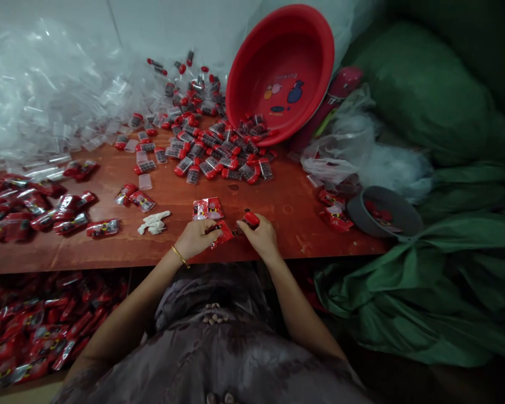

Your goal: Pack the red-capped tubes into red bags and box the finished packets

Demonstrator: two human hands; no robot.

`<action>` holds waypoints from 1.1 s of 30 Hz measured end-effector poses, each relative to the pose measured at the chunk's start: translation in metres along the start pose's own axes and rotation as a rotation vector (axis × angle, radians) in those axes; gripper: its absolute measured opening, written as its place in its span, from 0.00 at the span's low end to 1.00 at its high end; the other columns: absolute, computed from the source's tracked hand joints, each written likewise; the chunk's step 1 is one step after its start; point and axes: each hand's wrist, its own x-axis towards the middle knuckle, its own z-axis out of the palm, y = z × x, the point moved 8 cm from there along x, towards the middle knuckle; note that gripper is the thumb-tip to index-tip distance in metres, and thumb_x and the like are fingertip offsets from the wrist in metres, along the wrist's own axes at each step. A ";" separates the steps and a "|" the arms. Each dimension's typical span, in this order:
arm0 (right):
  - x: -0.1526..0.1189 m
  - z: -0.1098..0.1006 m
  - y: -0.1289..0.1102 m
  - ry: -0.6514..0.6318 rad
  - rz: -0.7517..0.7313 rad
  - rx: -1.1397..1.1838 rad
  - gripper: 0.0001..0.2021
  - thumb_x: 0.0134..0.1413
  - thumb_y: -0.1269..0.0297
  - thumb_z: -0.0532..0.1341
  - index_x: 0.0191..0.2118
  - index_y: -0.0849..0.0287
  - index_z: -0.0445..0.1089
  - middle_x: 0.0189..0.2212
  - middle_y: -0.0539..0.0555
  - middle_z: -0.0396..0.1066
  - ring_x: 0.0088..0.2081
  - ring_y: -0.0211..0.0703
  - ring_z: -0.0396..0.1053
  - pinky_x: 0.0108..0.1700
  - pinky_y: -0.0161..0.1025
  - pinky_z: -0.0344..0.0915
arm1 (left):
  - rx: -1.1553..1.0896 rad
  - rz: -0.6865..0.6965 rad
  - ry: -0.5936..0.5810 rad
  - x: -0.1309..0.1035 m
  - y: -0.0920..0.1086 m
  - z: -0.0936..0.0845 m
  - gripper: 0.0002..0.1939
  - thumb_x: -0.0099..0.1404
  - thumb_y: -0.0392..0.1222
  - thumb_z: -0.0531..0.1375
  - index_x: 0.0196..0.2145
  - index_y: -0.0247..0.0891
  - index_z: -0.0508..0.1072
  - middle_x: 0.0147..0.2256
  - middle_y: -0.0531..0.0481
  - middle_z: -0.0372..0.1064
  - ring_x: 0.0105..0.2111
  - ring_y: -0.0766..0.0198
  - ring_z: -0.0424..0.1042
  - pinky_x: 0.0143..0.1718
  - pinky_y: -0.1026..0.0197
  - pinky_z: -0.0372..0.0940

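My left hand (193,240), with a gold bangle at the wrist, pinches a small red printed plastic packet (223,233) over the table's front part. Just to the right, my right hand (261,238) grips a small container with a red cap (251,218) and a dark body, its end pointing toward the packet. Whether the container touches the packet is too small to tell. Flat red packets (207,207) lie on the table right behind my left hand. Crumpled white finger covers or similar scraps (154,223) lie to the left.
A heap of red-capped containers (210,151) spreads before a tilted red basin (281,73). Clear plastic sleeves (46,106) pile up at back left, wrapped red packs (25,213) in front. A grey bowl (385,210) and green sacks (404,286) stand right. More packs (37,325) fill the space below left.
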 end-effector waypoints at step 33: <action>0.018 -0.022 -0.028 -0.254 -0.515 -0.331 0.23 0.51 0.67 0.57 0.55 0.58 0.62 0.56 0.59 0.63 0.56 0.54 0.58 0.54 0.53 0.55 | -1.119 -0.527 0.308 -0.030 -0.033 0.010 0.20 0.38 0.49 0.72 0.23 0.31 0.72 0.21 0.49 0.73 0.21 0.66 0.71 0.28 0.63 0.68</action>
